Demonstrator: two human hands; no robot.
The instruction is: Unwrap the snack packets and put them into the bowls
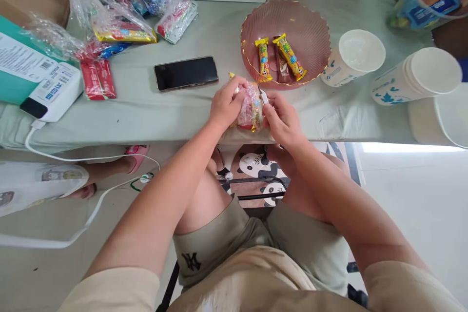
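Note:
My left hand (226, 102) and my right hand (281, 119) both grip a small clear bag of wrapped sweets (250, 107) at the near edge of the table. My right fingers pinch the bag's top corner, where something small and pale shows; I cannot make out what it is. Just behind the bag stands a pink scalloped bowl (307, 29) holding two yellow wrapped candy bars (290, 56) and a brown one.
A black phone (185, 72) lies left of the bowl. Several snack packets (120, 29) are piled at the back left, with red sachets (97, 78) and a white power bank (54, 92) on a cable. Paper cups (356, 56) stand at the right.

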